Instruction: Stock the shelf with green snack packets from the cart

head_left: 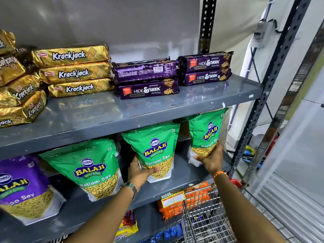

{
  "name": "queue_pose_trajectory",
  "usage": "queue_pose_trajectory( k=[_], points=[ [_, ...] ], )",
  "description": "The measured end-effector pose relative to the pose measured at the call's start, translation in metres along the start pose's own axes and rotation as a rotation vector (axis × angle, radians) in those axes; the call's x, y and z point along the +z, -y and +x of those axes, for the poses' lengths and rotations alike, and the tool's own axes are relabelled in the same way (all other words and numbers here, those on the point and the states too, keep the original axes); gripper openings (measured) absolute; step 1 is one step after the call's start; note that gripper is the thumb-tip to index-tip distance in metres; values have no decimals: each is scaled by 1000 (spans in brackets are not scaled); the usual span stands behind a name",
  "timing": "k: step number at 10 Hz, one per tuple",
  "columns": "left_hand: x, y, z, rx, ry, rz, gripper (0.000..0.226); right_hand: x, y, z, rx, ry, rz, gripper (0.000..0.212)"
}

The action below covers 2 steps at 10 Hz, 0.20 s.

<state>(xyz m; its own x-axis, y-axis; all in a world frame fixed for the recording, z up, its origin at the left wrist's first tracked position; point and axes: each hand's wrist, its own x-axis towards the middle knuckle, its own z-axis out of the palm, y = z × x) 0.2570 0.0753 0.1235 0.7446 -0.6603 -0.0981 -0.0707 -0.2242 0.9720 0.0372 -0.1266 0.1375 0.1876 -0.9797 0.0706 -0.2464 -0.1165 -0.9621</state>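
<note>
Three green Balaji Ratlami Sev packets stand upright on the middle grey shelf (pixel 184 174). My left hand (pixel 140 172) grips the bottom of the middle green packet (pixel 154 148). My right hand (pixel 210 159) holds the lower edge of the right green packet (pixel 205 135), near the shelf's right end. The left green packet (pixel 87 165) stands free. Another green packet (pixel 182 122) shows partly behind the right one. The wire cart (pixel 203 218) sits at the bottom right, below my right forearm.
A purple Balaji packet (pixel 21 186) stands at the far left of the same shelf. The upper shelf carries gold Krackjack packs (pixel 73 72) and purple Hide & Seek packs (pixel 147 79). Orange packs (pixel 177 202) lie on the lower shelf. Perforated steel uprights (pixel 273 81) stand at the right.
</note>
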Motion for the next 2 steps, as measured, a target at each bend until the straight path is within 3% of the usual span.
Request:
queue_pose_trajectory(
  k=[1,2],
  points=[
    [-2,-5,-3,7,25,11,111,-1,1,1,16,4,2,110],
    [2,-12,-22,43,-60,58,118,-4,2,-3,23,12,125,127]
  ],
)
